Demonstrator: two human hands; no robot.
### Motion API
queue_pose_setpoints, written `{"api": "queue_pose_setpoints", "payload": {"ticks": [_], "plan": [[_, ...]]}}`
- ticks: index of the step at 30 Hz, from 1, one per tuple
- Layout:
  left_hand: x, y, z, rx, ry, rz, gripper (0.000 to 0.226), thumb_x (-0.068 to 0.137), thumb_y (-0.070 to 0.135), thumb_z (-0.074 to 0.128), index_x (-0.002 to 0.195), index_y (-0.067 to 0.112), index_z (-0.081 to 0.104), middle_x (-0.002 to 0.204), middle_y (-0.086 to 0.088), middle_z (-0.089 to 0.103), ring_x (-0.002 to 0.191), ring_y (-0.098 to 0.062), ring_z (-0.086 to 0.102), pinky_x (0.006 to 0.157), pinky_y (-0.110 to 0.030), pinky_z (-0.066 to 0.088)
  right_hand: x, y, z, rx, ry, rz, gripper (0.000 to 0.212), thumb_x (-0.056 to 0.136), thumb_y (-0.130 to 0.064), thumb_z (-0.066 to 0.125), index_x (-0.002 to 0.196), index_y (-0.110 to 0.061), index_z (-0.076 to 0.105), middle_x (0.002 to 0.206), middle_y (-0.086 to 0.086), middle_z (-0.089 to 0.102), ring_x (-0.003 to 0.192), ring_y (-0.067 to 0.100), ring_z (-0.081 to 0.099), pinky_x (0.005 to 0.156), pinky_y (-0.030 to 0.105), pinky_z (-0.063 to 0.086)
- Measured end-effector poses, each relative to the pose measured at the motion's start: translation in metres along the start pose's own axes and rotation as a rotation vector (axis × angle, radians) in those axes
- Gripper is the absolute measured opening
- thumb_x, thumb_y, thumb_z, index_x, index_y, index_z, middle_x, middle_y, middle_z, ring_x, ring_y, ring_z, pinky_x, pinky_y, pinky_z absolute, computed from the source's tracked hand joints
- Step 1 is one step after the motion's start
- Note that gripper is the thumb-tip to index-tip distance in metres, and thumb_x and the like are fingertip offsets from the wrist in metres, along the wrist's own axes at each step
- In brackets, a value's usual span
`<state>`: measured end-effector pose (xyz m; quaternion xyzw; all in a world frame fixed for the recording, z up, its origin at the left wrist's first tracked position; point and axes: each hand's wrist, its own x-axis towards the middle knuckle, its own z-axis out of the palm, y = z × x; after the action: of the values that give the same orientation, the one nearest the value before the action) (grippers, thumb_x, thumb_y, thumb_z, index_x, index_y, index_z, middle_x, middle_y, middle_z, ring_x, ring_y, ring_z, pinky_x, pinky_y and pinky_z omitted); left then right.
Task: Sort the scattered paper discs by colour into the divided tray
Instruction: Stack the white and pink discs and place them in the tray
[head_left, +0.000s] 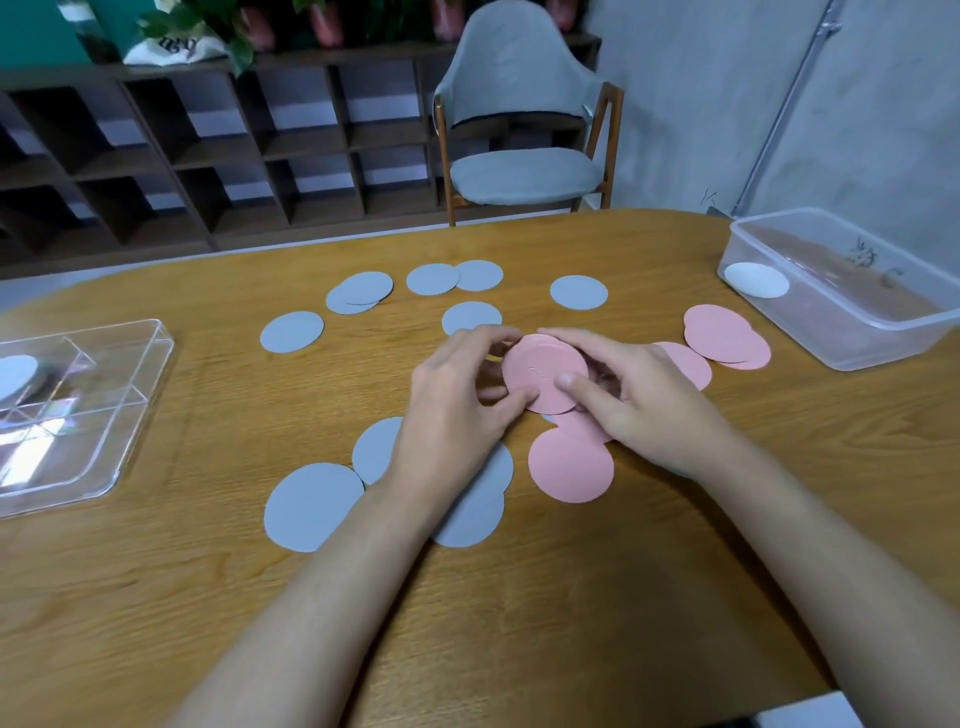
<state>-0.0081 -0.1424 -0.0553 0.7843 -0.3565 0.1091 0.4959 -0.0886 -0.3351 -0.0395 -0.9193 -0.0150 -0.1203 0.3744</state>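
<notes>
My left hand and right hand both pinch a small stack of round pink paper discs mid wooden tabletop. Round grey paper discs scattered around. Clear plastic divided tray far left.

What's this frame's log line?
step: gathering pink; left hand: grips pink stack; right hand: grips pink stack; tray: grey disc inside

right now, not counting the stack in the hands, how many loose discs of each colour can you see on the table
blue discs: 11
pink discs: 5
total: 16
the pink stack held by left hand and right hand is left out; overlaps may hide more
</notes>
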Motion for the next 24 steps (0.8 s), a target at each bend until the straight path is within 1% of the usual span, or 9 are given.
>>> {"api": "queue_pose_setpoints", "payload": {"ticks": [2,4,7,10,12,14,16,21,24], "plan": [[0.000,0.003,-0.001,0.041,0.020,0.019,0.049,0.081,0.019,0.088,0.124,0.020,0.066,0.111,0.006,0.065,0.095,-0.007,0.066,0.075,-0.019,0.058,0.000,0.001,-0.002,0.009,0.049,-0.008,0.039,0.102,-0.021,0.060,0.138,-0.035,0.058,0.107,-0.007,0.071,0.096,0.014,0.064,0.084,0.033,0.050],[-0.002,0.007,-0.002,0.095,0.040,0.060,0.042,0.081,0.026,0.088,0.115,0.021,0.065,0.105,0.009,0.063,0.092,-0.008,0.062,0.075,-0.016,0.051,0.001,0.005,-0.005,0.062,0.119,0.007,0.036,0.101,-0.017,0.060,0.133,-0.033,0.061,0.104,-0.007,0.071,0.093,0.016,0.064,0.083,0.035,0.051],[-0.006,0.010,-0.001,0.084,-0.134,0.105,0.035,0.079,0.038,0.089,0.102,0.022,0.068,0.097,0.011,0.065,0.091,-0.011,0.062,0.080,-0.024,0.050,0.003,0.015,-0.010,0.068,0.190,0.037,0.034,0.099,-0.016,0.060,0.130,-0.032,0.062,0.101,-0.004,0.072,0.090,0.019,0.064,0.084,0.042,0.052],[-0.013,0.008,0.004,0.136,-0.379,0.128,0.050,0.079,0.054,0.084,0.119,0.028,0.070,0.121,0.017,0.065,0.112,-0.008,0.058,0.096,-0.035,0.049,0.004,0.020,-0.012,0.061,0.215,0.045,0.035,0.097,-0.014,0.059,0.126,-0.033,0.062,0.098,-0.002,0.072,0.089,0.020,0.064,0.084,0.044,0.052],[-0.014,0.007,0.008,0.219,-0.458,0.142,0.062,0.082,0.061,0.077,0.135,0.031,0.064,0.142,0.018,0.059,0.124,-0.010,0.052,0.106,-0.038,0.045,0.004,0.021,-0.012,0.060,0.228,0.054,0.036,0.097,-0.014,0.059,0.125,-0.035,0.062,0.099,-0.005,0.072,0.091,0.019,0.064,0.085,0.045,0.052],[-0.013,0.007,0.011,0.295,-0.492,0.163,0.065,0.087,0.065,0.068,0.142,0.032,0.060,0.150,0.017,0.055,0.128,-0.012,0.048,0.109,-0.042,0.043,0.005,0.023,-0.014,0.060,0.242,0.064,0.036,0.096,-0.015,0.058,0.126,-0.036,0.062,0.102,-0.006,0.072,0.093,0.019,0.064,0.087,0.047,0.052],[-0.012,0.006,0.011,0.316,-0.477,0.174,0.060,0.087,0.065,0.067,0.136,0.030,0.065,0.144,0.016,0.061,0.124,-0.012,0.049,0.105,-0.040,0.045,0.006,0.025,-0.015,0.070,0.254,0.071,0.035,0.096,-0.016,0.058,0.126,-0.034,0.062,0.103,-0.006,0.072,0.094,0.020,0.064,0.088,0.048,0.051],[-0.009,0.002,0.003,0.304,-0.357,0.125,0.045,0.079,0.065,0.077,0.101,0.026,0.072,0.103,0.015,0.070,0.097,-0.012,0.055,0.083,-0.037,0.051,0.007,0.028,-0.013,0.066,0.260,0.081,0.037,0.096,-0.016,0.058,0.127,-0.036,0.062,0.105,-0.003,0.072,0.097,0.024,0.064,0.089,0.051,0.051],[-0.009,0.003,0.000,0.350,-0.371,0.187,0.043,0.086,0.067,0.066,0.099,0.026,0.072,0.091,0.013,0.069,0.091,-0.013,0.057,0.075,-0.036,0.050,0.007,0.028,-0.012,0.057,0.244,0.081,0.037,0.095,-0.021,0.057,0.127,-0.037,0.061,0.107,-0.006,0.071,0.098,0.024,0.064,0.089,0.052,0.051]]}}
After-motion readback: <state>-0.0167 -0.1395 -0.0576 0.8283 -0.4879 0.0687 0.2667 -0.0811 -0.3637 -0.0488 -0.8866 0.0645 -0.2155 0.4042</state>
